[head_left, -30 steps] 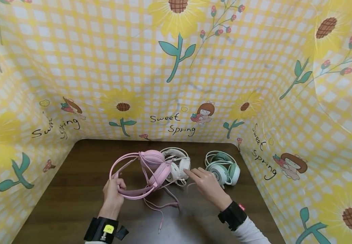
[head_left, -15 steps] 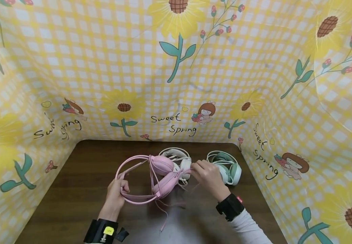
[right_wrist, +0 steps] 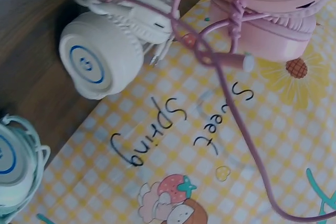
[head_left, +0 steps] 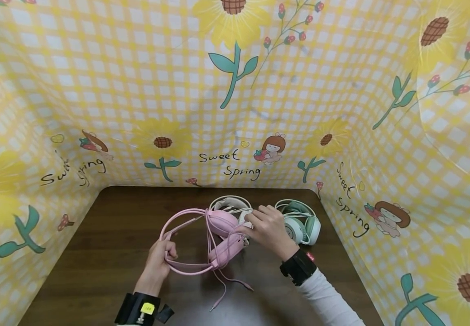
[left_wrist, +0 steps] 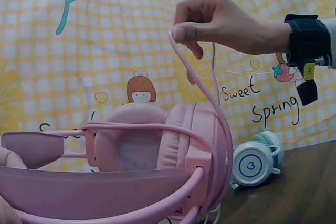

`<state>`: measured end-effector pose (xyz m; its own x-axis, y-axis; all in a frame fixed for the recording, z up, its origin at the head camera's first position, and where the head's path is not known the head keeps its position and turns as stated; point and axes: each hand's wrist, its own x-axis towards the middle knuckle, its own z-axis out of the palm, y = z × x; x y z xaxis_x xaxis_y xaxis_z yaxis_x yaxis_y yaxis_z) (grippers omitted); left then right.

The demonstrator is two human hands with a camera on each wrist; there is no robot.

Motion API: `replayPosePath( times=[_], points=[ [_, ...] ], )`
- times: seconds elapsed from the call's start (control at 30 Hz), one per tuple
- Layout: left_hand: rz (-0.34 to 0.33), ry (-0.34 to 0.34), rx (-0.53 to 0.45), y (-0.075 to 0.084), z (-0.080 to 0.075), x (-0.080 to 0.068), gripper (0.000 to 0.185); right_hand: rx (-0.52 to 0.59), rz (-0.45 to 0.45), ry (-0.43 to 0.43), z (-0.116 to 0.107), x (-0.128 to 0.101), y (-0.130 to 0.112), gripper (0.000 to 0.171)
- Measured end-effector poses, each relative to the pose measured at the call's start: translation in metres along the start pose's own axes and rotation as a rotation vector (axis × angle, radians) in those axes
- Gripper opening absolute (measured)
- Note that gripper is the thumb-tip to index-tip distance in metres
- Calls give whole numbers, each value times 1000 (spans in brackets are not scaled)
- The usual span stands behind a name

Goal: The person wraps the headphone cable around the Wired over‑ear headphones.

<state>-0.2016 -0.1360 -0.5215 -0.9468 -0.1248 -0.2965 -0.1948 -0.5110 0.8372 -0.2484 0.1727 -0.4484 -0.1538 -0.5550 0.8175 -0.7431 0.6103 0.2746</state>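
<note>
Cord-winding step under way: pink headphones point(head_left: 214, 235) are gripped at the band by left hand point(head_left: 162, 258); cord point(left_wrist: 210, 95) is pinched by right hand point(left_wrist: 220, 22). Another loop around the earcups is judged next.

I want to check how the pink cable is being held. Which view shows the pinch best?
The left wrist view: the right hand pinches the pink cable plainly. The head view shows that hand over the pink headphones, grip hidden. The right wrist view shows cable only, no fingers.
</note>
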Motion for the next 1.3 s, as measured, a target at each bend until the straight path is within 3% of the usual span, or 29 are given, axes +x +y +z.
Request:
replayPosePath(
  times=[0.3, 0.5, 0.77, 0.97, 1.1, 1.3],
  points=[
    [-43, -161, 19, -6, -4, -1, 50, -35, -5, -121, 7, 0, 5, 51],
    [0, -146, 81, -7, 1, -1, 46, -40, -39, -137, 13, 3, 0, 50],
    [-1, -122, 126, -7, 8, -3, 43, -25, -33, -154, 18, 14, -4, 53],
    [-9, -161, 208, -8, 16, -3, 58, 59, -29, -261, 26, 21, -7, 52],
    [-26, -199, 233, -8, 14, -6, 62, 194, 21, -329, 26, 20, -5, 34],
    [-11, -270, 273, -6, 6, -8, 64, 398, 67, -333, 19, 19, -1, 15]
  ],
)
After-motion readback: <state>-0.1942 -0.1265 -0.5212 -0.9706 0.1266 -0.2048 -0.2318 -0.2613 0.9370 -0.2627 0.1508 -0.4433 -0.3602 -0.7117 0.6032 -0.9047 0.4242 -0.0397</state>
